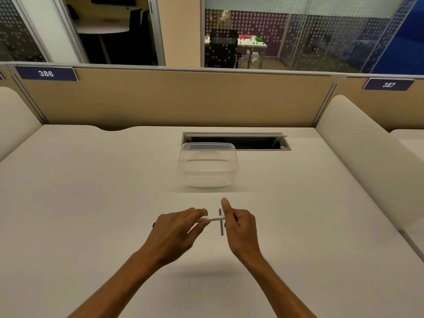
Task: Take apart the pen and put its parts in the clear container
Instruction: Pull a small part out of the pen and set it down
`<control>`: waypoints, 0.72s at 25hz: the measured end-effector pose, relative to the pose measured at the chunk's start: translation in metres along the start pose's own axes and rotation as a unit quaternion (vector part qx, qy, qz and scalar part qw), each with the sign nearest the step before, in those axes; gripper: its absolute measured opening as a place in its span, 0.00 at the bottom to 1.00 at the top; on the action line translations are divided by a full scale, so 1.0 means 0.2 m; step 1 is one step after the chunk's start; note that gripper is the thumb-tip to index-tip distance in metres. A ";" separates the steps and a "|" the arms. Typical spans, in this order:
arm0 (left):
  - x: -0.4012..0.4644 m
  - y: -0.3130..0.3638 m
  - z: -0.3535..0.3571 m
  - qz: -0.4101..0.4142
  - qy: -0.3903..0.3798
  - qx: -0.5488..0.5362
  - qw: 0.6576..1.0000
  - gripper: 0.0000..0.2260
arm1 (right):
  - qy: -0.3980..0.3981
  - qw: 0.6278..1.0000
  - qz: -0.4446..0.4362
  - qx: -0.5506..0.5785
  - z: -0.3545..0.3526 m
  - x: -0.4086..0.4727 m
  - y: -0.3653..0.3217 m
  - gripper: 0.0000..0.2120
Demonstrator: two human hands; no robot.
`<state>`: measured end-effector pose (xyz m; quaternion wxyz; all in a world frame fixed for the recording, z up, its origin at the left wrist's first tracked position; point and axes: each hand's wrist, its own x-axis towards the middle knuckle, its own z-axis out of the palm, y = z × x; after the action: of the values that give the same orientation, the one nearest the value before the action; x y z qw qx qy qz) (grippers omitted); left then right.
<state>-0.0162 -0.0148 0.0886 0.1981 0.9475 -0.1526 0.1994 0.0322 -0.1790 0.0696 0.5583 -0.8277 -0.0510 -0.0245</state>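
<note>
A white pen barrel [214, 218] is held level above the desk between both hands. My left hand [176, 232] pinches its left part with the fingertips, and a dark tip pokes out behind that hand at the far left. My right hand [239, 228] is closed around the barrel's right end, thumb raised. A thin dark stick-like part [221, 222] lies on the desk beneath the barrel, pointing away from me. The clear container [208, 166] stands behind the hands near the desk's middle, with nothing visible inside it.
An open cable slot [236, 141] is cut into the white desk [91, 191] just behind the container. A tan partition [174, 99] closes the back, and padded cream dividers [367, 143] flank both sides.
</note>
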 end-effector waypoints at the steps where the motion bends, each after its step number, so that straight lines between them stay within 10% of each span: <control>1: 0.00 0.00 -0.02 0.004 0.006 0.007 1.000 0.14 | 0.001 1.000 0.007 0.006 0.00 0.00 -0.01 0.30; 18: 0.07 0.05 -0.13 0.060 0.008 0.061 0.996 0.15 | -0.025 0.999 0.021 0.036 -0.04 0.03 -0.12 0.28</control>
<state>-0.0157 -0.0151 0.1209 0.1292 0.9454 -0.1949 0.2269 0.0352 -0.1762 0.0954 0.5868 -0.8082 -0.0477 0.0097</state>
